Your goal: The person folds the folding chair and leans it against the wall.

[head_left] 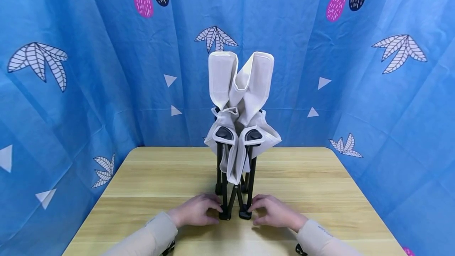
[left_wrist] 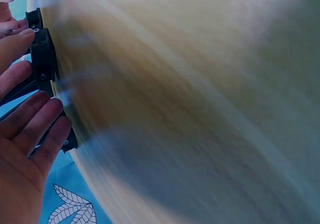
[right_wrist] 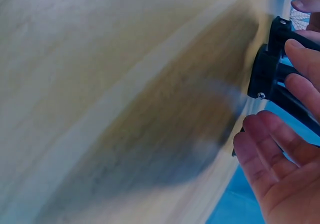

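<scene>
A folded folding chair stands upright on the wooden table, with white fabric [head_left: 222,76] bunched at the top and black legs [head_left: 251,177] gathered below. At its front left foot [head_left: 224,213] is my left hand [head_left: 197,209], fingertips right at the black plastic. My right hand [head_left: 275,211] mirrors it at the front right foot [head_left: 245,213]. In the left wrist view the fingers [left_wrist: 42,126] are extended, with the thumb and forefinger close by the foot [left_wrist: 44,56]. The right wrist view has similarly loose fingers [right_wrist: 270,144] next to the black foot [right_wrist: 262,74].
The wooden table [head_left: 160,169] has rounded far corners. Blue patterned curtain [head_left: 170,50] hangs behind it and along both sides. Black straps [head_left: 300,249] show below the cuffs of the light sleeves [head_left: 316,236].
</scene>
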{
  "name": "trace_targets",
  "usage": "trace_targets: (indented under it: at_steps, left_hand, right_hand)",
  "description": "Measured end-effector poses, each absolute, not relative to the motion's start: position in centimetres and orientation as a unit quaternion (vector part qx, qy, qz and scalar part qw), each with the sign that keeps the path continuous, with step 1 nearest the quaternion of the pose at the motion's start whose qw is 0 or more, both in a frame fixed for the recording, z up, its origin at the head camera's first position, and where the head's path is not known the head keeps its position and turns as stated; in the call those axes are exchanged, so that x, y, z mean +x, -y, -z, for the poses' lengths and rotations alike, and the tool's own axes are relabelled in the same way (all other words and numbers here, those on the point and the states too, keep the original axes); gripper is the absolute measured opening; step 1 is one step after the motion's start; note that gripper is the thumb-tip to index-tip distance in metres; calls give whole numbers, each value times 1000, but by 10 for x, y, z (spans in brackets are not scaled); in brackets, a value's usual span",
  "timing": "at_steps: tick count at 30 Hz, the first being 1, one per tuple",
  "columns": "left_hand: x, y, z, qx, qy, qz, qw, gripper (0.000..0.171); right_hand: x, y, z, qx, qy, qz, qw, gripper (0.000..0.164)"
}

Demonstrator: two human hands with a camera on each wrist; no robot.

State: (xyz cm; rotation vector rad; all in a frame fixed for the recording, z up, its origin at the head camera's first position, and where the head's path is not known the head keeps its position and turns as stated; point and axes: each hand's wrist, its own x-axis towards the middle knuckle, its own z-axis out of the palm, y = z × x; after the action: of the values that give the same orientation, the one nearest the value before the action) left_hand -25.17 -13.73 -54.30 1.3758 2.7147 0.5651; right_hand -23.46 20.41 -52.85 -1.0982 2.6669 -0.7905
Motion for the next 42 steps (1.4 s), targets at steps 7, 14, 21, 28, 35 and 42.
trace_targets:
  at_steps: [7,14,21,28,35,42]
  left_hand:
    - [-251,135,543,432,-883,-182,34,25]
    - [-249,134,546,432,-887,-165,14,23]
    - [-248,132,545,425,-891,-159,13,22]
    - [-248,129,547,417,-895,-157,16,20]
    - [-248,126,548,406,-901,-152,22,18]
    - [-249,123,548,416,-897,-148,12,14]
  right_hand:
    - [-237,-201,534,-368,-888,265,79,34]
    - [-240,-198,537,-360,-890,265,86,28]
    - [-242,-196,540,-372,-884,273,82,26]
    - [-242,-194,541,-383,-877,281,75,23]
    - [-242,-191,540,-387,-876,280,66,19]
    - [-243,-189,543,-381,-880,278,51,11]
